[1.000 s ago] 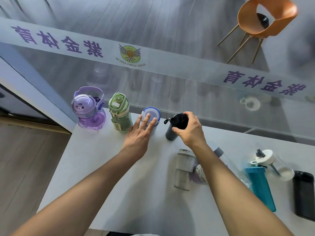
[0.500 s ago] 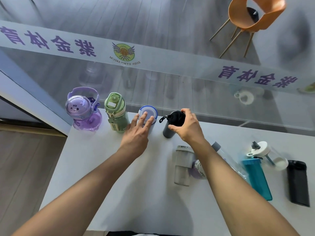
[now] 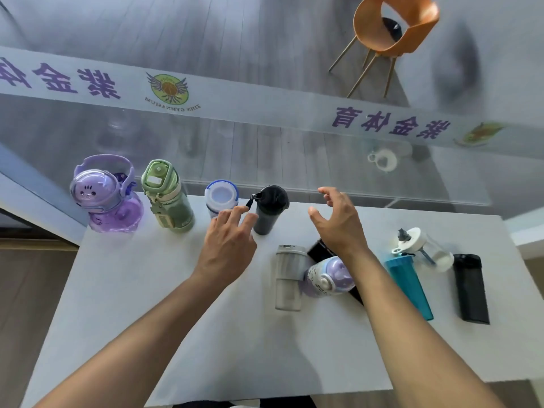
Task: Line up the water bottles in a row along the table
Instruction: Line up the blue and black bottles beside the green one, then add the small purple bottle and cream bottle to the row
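Bottles [image 3: 270, 209]: four upright along table [image 3: 147, 290] far edge. Left hand [image 3: 228, 245] palm-down beside black one, fingers loose, gripping nothing. Right hand [image 3: 338, 222] raised, fingers spread, empty.

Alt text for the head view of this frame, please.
Four bottles stand in a row along the far edge of a white table: purple, green, blue-rimmed, black. Both hands hover open, the left hand beside the black one, the right hand above several bottles lying unsorted.
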`<control>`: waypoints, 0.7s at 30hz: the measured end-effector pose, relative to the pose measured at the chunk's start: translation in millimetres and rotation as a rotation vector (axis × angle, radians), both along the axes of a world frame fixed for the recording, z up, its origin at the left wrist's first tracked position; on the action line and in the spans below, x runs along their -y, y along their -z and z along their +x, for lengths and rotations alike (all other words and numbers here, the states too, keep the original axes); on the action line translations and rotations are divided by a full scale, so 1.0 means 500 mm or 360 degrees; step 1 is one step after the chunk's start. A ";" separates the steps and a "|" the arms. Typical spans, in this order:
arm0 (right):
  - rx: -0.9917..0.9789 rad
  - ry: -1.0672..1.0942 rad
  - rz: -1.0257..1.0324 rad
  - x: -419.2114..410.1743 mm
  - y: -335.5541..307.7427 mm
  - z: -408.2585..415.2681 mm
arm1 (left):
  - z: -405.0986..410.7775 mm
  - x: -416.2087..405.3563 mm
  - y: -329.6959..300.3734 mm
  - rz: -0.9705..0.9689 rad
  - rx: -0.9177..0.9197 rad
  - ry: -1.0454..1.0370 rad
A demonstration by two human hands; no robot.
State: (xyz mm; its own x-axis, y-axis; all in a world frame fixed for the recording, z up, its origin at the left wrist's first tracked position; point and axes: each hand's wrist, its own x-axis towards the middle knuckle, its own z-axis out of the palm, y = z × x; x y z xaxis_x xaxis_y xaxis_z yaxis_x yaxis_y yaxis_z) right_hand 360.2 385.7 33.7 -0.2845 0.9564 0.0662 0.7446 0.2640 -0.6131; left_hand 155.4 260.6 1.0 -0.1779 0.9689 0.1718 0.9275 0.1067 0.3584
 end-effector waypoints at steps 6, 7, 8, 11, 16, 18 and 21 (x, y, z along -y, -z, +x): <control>-0.0026 -0.0037 -0.0037 -0.032 0.006 0.104 | 0.106 0.001 0.009 0.0023 0.0006 -0.0029; -0.0029 -0.0042 -0.0049 -0.038 0.011 0.123 | 0.124 0.001 0.013 0.0011 0.0011 -0.0045; -0.0023 -0.0048 -0.0066 -0.045 0.015 0.141 | 0.144 0.000 0.017 -0.0009 0.0018 -0.0066; 0.0002 -0.0092 -0.0164 -0.060 0.036 0.192 | 0.203 -0.002 0.038 -0.0138 0.0049 -0.0170; 0.0039 -0.0216 -0.0285 -0.066 0.082 0.257 | 0.276 -0.005 0.074 -0.0403 0.0094 -0.0351; 0.0023 -0.0257 -0.0323 -0.059 0.094 0.274 | 0.295 -0.008 0.081 -0.0547 0.0097 -0.0370; 0.0002 -0.0317 -0.0372 -0.042 0.112 0.298 | 0.312 -0.014 0.087 -0.0762 0.0114 -0.0350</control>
State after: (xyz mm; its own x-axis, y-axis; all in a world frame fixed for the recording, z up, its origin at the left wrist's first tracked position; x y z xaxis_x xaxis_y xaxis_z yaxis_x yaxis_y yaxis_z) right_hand 509.0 406.6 -22.5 -0.4679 0.8711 -0.1491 0.6930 0.2569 -0.6737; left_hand 311.5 267.7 -42.6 -0.3807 0.8744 -0.3008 0.8398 0.4631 0.2833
